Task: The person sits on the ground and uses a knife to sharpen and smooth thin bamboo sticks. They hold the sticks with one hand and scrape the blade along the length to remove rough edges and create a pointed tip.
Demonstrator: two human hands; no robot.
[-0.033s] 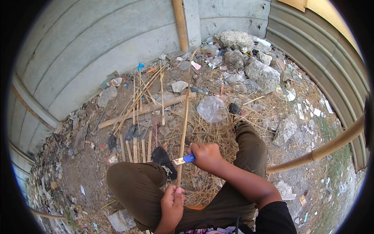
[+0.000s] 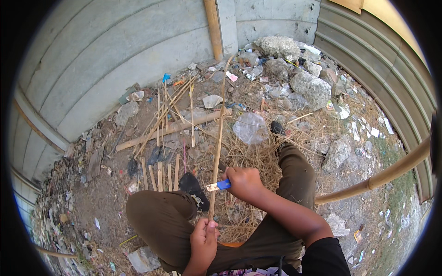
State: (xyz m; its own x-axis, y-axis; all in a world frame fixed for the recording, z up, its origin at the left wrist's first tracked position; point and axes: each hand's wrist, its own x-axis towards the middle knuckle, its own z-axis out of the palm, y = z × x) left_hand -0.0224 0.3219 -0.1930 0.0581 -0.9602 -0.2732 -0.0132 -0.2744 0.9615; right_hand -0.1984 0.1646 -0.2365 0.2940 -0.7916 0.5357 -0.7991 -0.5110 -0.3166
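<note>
A long, slender bamboo strip point(image 2: 219, 138) runs away from me, its far end bowing up toward the wall. My left hand point(image 2: 204, 239) is closed around the near end, thumb on top. In my right hand point(image 2: 244, 184) is a blue-handled knife point(image 2: 223, 185); its short, pale, stained blade lies across the strip a little beyond my left hand. Most of the handle is hidden by my fingers. A dark piece juts out above that fist, too small to make out. Several short bamboo slats point(image 2: 159, 176) lie beside my left shoe point(image 2: 191, 186).
Thin bamboo sticks point(image 2: 175, 103) rest across a thicker bamboo pole point(image 2: 175, 129) ahead. Dry straw point(image 2: 248, 161) and a clear plastic piece point(image 2: 250, 128) lie between my legs. Concrete chunks point(image 2: 311, 89) sit at the far right. A bamboo pole point(image 2: 373, 181) slants in from the right.
My right hand and the knife have shifted very slightly away from me along the bamboo strip. My left hand stays in place.
</note>
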